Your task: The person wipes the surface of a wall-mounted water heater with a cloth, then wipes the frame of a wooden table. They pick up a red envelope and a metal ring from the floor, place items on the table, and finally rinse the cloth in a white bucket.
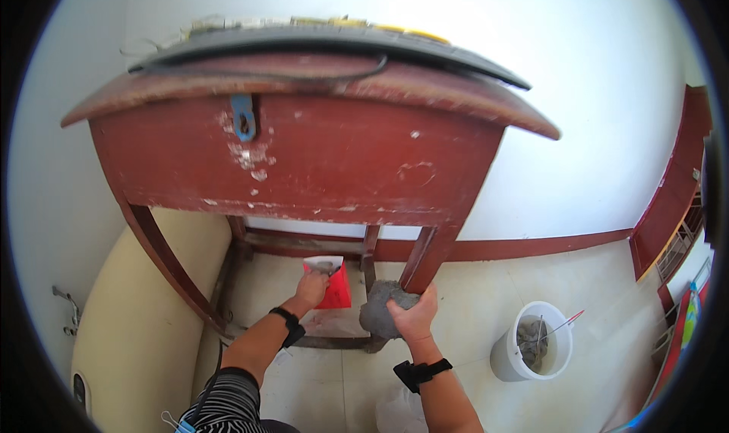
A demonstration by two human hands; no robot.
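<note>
My right hand [417,314] grips a grey cloth [381,310], bunched beside the front right leg [422,262] of a dark red wooden desk; the fingers wrap round near the leg. Lower left of it, my left hand [312,289] is closed at the left edge of a red packet [337,293] with a white upper part. A small dark and greyish item [327,268] shows at the packet's top, too small to name. The desk's front panel [319,154] has chipped paint and a blue metal hasp [244,118].
A black flat panel [319,37] and a cable lie on the desktop, with yellow things behind. A cream rounded appliance [148,307] stands left. On the floor are a white bucket [504,353] with a grey cloth in water and a clear plastic bag [401,410].
</note>
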